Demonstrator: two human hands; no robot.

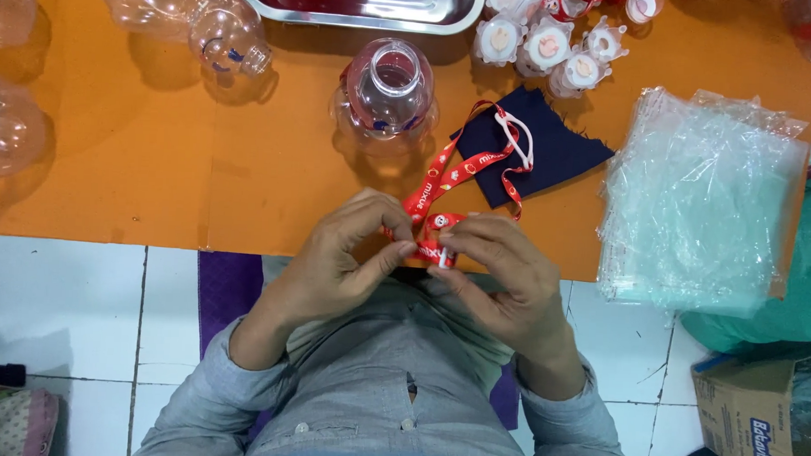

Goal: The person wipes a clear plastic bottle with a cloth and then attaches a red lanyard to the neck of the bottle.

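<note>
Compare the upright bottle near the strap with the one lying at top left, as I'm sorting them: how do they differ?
The upright bottle stands on its base, open mouth facing the camera; the lying bottle is tipped on its side, mouth pointing right. The upright one stands beside the red strap; the lying one is farther from it, by the tray. Both are clear plastic, uncapped, on the orange mat.

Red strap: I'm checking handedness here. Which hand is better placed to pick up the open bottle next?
Probably the left hand: the bottle stands above and slightly to its side. The right hand pinches the red strap and a small white piece, and lies farther off.
</note>
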